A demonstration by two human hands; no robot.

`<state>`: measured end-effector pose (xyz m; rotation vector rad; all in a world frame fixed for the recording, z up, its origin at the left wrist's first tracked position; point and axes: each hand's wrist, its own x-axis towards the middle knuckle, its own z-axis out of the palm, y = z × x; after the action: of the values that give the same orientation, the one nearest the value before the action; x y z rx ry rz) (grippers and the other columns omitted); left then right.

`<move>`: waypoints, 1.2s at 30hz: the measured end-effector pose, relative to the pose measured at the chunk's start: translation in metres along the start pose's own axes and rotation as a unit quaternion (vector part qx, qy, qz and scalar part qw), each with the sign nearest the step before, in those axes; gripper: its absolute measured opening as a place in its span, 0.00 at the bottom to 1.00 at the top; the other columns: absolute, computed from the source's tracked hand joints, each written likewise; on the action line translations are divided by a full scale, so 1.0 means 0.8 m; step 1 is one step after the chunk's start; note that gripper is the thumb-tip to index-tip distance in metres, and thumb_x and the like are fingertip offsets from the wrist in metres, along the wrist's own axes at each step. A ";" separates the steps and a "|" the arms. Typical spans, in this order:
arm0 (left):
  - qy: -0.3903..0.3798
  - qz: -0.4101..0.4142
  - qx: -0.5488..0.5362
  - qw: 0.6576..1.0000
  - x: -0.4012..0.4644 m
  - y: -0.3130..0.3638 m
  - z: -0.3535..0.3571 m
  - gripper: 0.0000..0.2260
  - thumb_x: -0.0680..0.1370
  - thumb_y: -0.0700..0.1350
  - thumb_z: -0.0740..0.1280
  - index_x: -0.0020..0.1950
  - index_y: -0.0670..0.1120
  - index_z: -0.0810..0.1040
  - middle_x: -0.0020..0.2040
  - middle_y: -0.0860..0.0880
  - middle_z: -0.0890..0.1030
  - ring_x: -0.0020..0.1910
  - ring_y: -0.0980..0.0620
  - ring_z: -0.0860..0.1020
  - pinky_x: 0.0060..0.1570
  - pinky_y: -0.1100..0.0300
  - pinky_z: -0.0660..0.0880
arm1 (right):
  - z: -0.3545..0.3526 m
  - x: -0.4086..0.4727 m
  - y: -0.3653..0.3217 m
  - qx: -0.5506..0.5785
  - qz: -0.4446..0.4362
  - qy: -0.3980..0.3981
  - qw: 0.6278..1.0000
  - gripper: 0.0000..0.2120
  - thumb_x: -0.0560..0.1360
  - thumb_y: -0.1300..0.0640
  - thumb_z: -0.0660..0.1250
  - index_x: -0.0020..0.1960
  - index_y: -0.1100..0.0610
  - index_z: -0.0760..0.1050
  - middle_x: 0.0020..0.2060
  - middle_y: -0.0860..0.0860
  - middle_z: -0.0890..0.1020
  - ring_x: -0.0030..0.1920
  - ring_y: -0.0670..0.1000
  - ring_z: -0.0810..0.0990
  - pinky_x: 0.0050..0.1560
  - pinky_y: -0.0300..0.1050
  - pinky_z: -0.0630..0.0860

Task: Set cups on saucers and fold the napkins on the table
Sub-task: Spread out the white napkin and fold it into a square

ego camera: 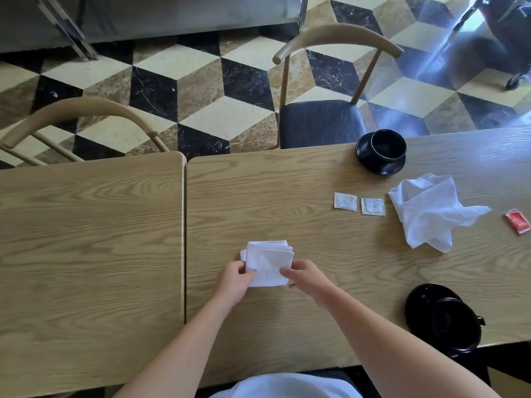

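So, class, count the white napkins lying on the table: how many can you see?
2. A folded napkin sits near the table's front edge, held by the left hand and right hand. A crumpled napkin lies further right, past two small white packets. None looks hidden.

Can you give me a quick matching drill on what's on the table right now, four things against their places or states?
Things:
1. folded napkin
2. crumpled napkin
3. far cup
4. red packet

Places or states:
A. near the table's right end, beside loose cloth
B. held at its near edge by the left hand and right hand
C. on a saucer at the far edge, in front of a chair
D. lying loose, not yet folded

Pairs: 1-B, 2-D, 3-C, 4-A
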<state>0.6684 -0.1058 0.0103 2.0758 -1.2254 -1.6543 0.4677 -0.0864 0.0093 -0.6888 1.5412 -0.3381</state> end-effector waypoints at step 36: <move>-0.032 -0.115 -0.022 0.993 -0.011 -0.034 0.010 0.16 0.78 0.55 0.63 0.41 0.44 0.77 0.40 0.46 0.79 0.39 0.47 0.77 0.42 0.56 0.70 | 0.014 0.012 -0.015 -0.253 -0.009 -0.006 0.968 0.11 0.80 0.48 0.60 0.44 0.52 0.75 0.36 0.46 0.77 0.36 0.48 0.73 0.36 0.45 0.67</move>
<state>0.6739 -0.0794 -0.0032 2.2235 -0.9888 -1.8403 0.4819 -0.0990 0.0077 -1.0980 1.6236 0.0553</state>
